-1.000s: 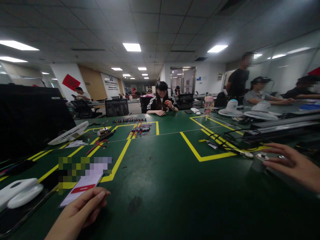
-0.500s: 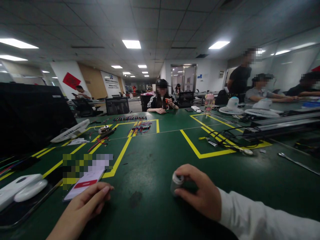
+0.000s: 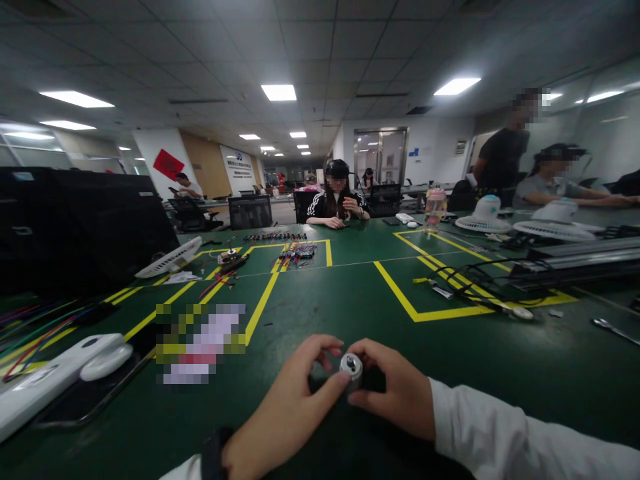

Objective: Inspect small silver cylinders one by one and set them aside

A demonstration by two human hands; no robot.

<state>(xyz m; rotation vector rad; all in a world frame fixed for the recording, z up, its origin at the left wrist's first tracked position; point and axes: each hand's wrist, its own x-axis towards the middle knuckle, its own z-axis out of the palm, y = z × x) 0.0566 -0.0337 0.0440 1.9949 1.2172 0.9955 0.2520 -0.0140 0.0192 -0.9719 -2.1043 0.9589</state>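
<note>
A small silver-grey metal cylinder [image 3: 351,365] stands upright above the green table, with a dark recess in its top face. Around its right side, my right hand [image 3: 397,385] grips it between the fingers and thumb. From the left comes my left hand [image 3: 303,393], its fingers curved and apart. The left thumb tip lies at the cylinder's near left edge and seems to touch it, while the left fingertips arch beside the top. The cylinder's lower part is hidden by the hands.
On the left lie a blurred-out phone [image 3: 205,347], a white device [image 3: 75,380] and coloured wires [image 3: 45,333]. Wired boards [image 3: 300,253], black cables [image 3: 465,287] and a wrench [image 3: 615,330] lie farther out. A co-worker [image 3: 337,200] sits opposite.
My left hand has moved right, from beside the phone to the cylinder, and its fingers have spread. My right hand keeps its grip; the cylinder's top now tilts more toward me. The view has turned left.
</note>
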